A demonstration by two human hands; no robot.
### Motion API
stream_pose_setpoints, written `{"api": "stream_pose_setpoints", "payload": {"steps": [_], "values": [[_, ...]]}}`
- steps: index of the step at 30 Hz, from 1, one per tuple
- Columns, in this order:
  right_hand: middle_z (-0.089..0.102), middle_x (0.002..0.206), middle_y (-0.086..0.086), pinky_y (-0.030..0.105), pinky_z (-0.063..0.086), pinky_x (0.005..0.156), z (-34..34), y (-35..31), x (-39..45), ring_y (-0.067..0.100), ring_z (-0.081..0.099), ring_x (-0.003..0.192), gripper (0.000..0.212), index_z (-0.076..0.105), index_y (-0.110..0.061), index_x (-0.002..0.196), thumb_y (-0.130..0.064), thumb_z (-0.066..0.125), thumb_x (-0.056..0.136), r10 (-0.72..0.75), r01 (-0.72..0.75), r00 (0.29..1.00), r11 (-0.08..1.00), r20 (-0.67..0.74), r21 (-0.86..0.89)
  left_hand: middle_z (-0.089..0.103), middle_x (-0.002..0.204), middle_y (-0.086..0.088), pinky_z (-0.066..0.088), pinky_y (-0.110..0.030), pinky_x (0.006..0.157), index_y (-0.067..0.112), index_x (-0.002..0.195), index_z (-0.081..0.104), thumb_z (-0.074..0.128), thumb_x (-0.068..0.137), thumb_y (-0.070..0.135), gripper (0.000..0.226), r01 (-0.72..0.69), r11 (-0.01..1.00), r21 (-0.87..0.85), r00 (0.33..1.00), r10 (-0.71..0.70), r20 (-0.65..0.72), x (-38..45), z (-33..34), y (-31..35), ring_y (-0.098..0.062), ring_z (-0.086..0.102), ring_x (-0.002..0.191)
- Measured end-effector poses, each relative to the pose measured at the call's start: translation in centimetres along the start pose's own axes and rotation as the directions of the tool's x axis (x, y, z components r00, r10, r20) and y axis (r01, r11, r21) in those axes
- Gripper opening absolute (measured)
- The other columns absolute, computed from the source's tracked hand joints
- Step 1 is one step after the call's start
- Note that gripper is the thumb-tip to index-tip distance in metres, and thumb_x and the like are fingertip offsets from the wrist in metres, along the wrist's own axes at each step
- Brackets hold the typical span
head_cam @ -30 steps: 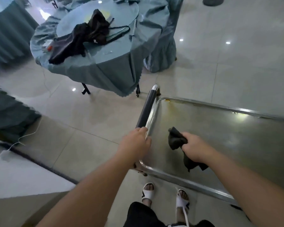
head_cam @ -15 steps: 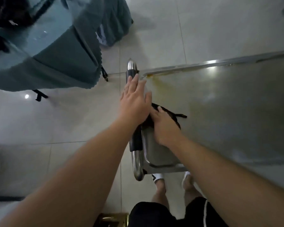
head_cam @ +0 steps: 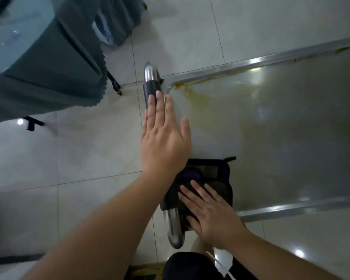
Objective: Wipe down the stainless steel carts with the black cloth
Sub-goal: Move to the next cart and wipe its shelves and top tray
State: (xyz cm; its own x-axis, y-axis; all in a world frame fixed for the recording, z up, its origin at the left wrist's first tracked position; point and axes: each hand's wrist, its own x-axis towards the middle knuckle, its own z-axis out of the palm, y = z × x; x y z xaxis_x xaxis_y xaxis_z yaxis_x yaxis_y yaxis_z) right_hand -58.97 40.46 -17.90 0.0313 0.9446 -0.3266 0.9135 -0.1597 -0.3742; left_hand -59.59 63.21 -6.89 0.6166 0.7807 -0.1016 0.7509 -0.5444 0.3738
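The stainless steel cart [head_cam: 291, 142] fills the right half of the head view, its top dull with a yellowish stain near the far left corner. The cart's handle [head_cam: 151, 83], chrome with a black grip, runs along its left end. A black cloth [head_cam: 208, 174] lies folded flat at the near left corner of the cart top, over the handle's near end. My right hand [head_cam: 209, 215] presses flat on the cloth with straight fingers. My left hand [head_cam: 164, 138] lies with straight fingers over the handle and the cart's left rim.
A round table with a teal cloth [head_cam: 38, 73] stands close at the upper left, its folding legs [head_cam: 114, 83] on the glossy tile floor. A covered chair [head_cam: 117, 19] stands behind it. My legs in black shorts [head_cam: 190, 265] are at the cart's near end.
The cloth went from bunched in my right fist to spread flat under my palm, which slid back toward the near corner. My left hand let go of the handle and opened flat.
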Motion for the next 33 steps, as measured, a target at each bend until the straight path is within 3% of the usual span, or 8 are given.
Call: {"api": "stream_pose_setpoints", "payload": {"steps": [4, 6, 10, 15, 20, 23, 27, 33], "values": [[0.020, 0.170, -0.009, 0.047, 0.015, 0.128, -3.1, 2.6, 8.1, 0.019, 0.009, 0.160, 0.069, 0.015, -0.027, 0.164, -0.050, 0.041, 0.104, 0.059, -0.060, 0.990, 0.998, -0.132, -0.002, -0.011, 0.178, 0.001, -0.008, -0.034, 0.132, 0.018, 0.171, 0.000, 0.006, 0.108, 0.054, 0.072, 0.008, 1.000, -0.005, 1.000, -0.008, 0.003, -0.1, -0.1, 0.3, -0.006, -0.022, 0.159], [0.007, 0.170, -0.010, 0.045, 0.011, 0.129, -5.3, 4.0, 12.7, 0.019, 0.004, 0.160, 0.077, 0.008, -0.024, 0.166, -0.053, 0.040, 0.103, 0.095, -0.098, 0.987, 0.995, -0.128, -0.017, -0.013, 0.178, 0.001, -0.009, -0.034, 0.131, 0.017, 0.171, -0.001, 0.005, 0.107, 0.052, 0.073, 0.019, 1.000, 0.009, 1.000, -0.019, 0.003, -0.1, 0.0, 0.3, -0.005, -0.024, 0.159], [-0.012, 0.173, -0.006, 0.047, 0.001, 0.129, -10.3, 7.3, 22.0, 0.022, -0.016, 0.159, 0.073, -0.011, -0.023, 0.165, -0.055, 0.010, 0.103, 0.151, -0.161, 0.983, 0.982, -0.106, -0.100, -0.016, 0.177, 0.000, -0.013, -0.032, 0.130, 0.015, 0.170, -0.001, 0.003, 0.105, 0.050, 0.074, 0.014, 0.999, 0.042, 1.000, -0.015, 0.013, -0.2, 0.0, 0.4, -0.006, -0.026, 0.158], [-0.005, 0.174, -0.007, 0.045, -0.002, 0.129, -13.7, 9.4, 26.9, 0.019, -0.013, 0.159, 0.067, -0.001, -0.023, 0.167, -0.053, 0.016, 0.108, 0.213, -0.221, 0.968, 0.974, -0.131, -0.054, -0.009, 0.178, 0.000, -0.011, -0.032, 0.130, 0.016, 0.171, 0.003, 0.012, 0.107, 0.048, 0.072, 0.022, 1.000, 0.017, 1.000, -0.023, 0.019, 0.3, -0.1, 0.3, -0.008, -0.020, 0.160], [-0.007, 0.174, -0.005, 0.048, 0.004, 0.129, -10.1, 7.6, 21.0, 0.022, -0.012, 0.159, 0.073, -0.004, -0.022, 0.166, -0.055, 0.011, 0.103, 0.163, -0.172, 0.981, 0.981, -0.103, -0.086, -0.010, 0.178, -0.002, -0.010, -0.033, 0.131, 0.013, 0.170, 0.002, 0.006, 0.105, 0.048, 0.074, 0.020, 0.999, 0.038, 1.000, -0.021, 0.020, 0.0, 0.1, 0.3, -0.009, -0.020, 0.161], [-0.006, 0.170, -0.009, 0.048, 0.010, 0.129, -6.1, 5.1, 13.8, 0.019, -0.003, 0.161, 0.076, 0.003, -0.022, 0.167, -0.053, 0.034, 0.105, 0.098, -0.101, 0.984, 0.995, -0.147, -0.011, -0.009, 0.179, -0.001, -0.014, -0.029, 0.129, 0.015, 0.171, 0.003, 0.012, 0.107, 0.047, 0.072, 0.025, 0.999, 0.023, 1.000, -0.025, 0.005, 0.2, 0.1, 0.1, -0.008, -0.020, 0.160], [0.008, 0.174, -0.005, 0.050, 0.016, 0.127, -1.2, 3.2, 3.1, 0.021, 0.004, 0.161, 0.067, 0.016, -0.024, 0.166, -0.051, 0.033, 0.107, 0.029, -0.034, 0.995, 0.998, -0.099, -0.049, -0.006, 0.179, 0.001, -0.011, -0.030, 0.129, 0.018, 0.171, 0.004, 0.017, 0.109, 0.049, 0.071, 0.015, 1.000, 0.017, 1.000, -0.015, -0.005, 0.1, 0.1, -0.2, -0.007, -0.018, 0.161], [0.015, 0.173, -0.010, 0.050, 0.020, 0.123, -0.8, 3.3, -3.5, 0.020, 0.008, 0.160, 0.067, 0.023, -0.030, 0.165, -0.059, 0.035, 0.106, 0.082, -0.083, 0.996, 0.996, -0.023, -0.044, -0.017, 0.177, 0.003, -0.011, -0.035, 0.131, 0.020, 0.170, -0.004, 0.017, 0.110, 0.050, 0.070, 0.056, 0.994, 0.091, 0.998, -0.057, 0.010, 0.1, -0.4, 0.5, -0.008, -0.024, 0.159]]}}
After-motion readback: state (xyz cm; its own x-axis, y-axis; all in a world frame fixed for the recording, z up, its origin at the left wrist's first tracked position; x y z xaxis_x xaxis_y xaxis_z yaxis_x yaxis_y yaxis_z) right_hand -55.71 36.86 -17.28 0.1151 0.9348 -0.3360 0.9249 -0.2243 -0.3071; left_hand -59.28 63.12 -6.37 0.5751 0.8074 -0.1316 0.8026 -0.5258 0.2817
